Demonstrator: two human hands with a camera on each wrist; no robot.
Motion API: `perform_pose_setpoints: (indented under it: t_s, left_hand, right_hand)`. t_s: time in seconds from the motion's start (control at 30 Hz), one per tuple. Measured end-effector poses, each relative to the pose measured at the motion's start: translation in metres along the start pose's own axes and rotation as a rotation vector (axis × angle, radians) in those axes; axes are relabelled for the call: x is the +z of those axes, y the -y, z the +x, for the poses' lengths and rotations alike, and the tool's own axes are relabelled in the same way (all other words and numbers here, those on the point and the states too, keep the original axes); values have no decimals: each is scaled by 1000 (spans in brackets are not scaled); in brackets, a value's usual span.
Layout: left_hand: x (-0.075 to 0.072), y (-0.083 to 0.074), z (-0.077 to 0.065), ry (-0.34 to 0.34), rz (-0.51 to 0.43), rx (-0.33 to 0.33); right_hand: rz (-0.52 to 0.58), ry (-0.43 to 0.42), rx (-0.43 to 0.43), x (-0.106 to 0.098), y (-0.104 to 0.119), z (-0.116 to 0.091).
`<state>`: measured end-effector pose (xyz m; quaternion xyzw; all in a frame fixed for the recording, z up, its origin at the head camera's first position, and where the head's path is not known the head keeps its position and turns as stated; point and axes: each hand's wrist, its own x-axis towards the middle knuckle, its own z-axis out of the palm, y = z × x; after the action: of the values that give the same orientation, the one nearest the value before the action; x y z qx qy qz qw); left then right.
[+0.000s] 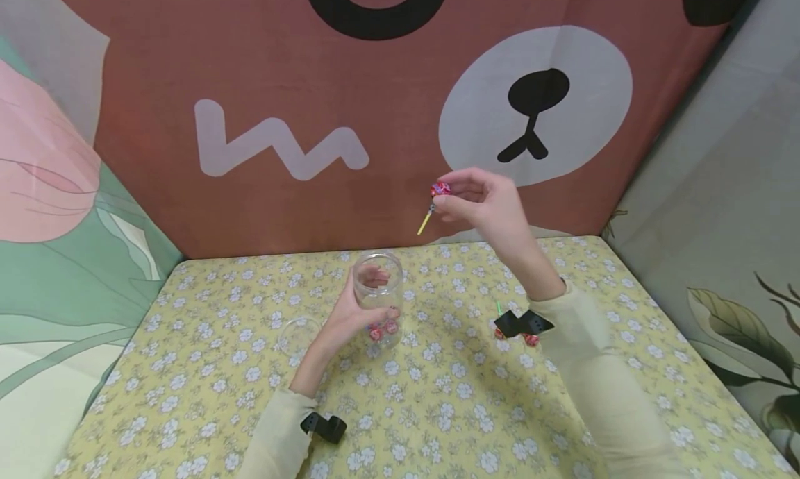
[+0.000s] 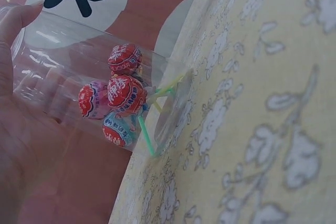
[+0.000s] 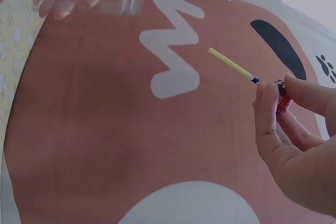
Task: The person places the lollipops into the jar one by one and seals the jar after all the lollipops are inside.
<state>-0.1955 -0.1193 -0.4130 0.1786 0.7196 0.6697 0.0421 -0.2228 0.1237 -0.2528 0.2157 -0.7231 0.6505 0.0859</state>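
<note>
- Above the flowered tablecloth [image 1: 450, 423], up and to the right of the jar in the head view, the right hand [image 1: 490, 203] pinches a lollipop [image 1: 440, 189] by its wrapped head between thumb and fingertips.
- That lollipop has a red and purple wrapper, and its yellow stick [image 1: 424, 223] points down and to the left, well apart from the jar.
- Over the cloth, the left hand [image 1: 346, 312] grips the clear jar [image 1: 392, 295], with the thumb across the near side and the fingers behind, seen through the wall; the mouth faces up.
- Inside the jar, near its base, sit wrapped lollipops: the left wrist view shows two red ones [image 2: 126, 95], a pink and red one [image 2: 93, 99] and a light blue one [image 2: 118, 128], with yellow and green sticks toward the bottom.
- Left of the left hand, a clear round lid [image 1: 300, 336] lies on the cloth.
- Beneath the right wrist in the head view, two more lollipops [image 1: 531, 340] lie on the cloth, partly hidden by a black wrist camera [image 1: 523, 323].
- Behind the table hangs a reddish-brown backdrop [image 1: 250, 208] with a cartoon muzzle.
</note>
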Motion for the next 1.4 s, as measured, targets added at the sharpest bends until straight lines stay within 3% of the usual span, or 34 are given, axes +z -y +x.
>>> perform_pose_setpoints:
  t_s: [0.23,0.53,0.9,1.2,1.4]
  left_hand:
    - [-1,13,4,-18,-28,15]
    - [-1,14,4,-24,-19,36]
    - [-1,16,5,-8,-61,49]
    - [-2,19,6,-1,-69,81]
    - [-3,20,5,-6,-70,51]
  right_hand:
    - [-31,35,33,14,-1,0]
    - [-87,79,31,26,-3,-2]
    - [-72,132,54,40,-10,-4]
    - [-152,153,76,50,-16,-5]
    - [-197,181,60,55,-20,-6]
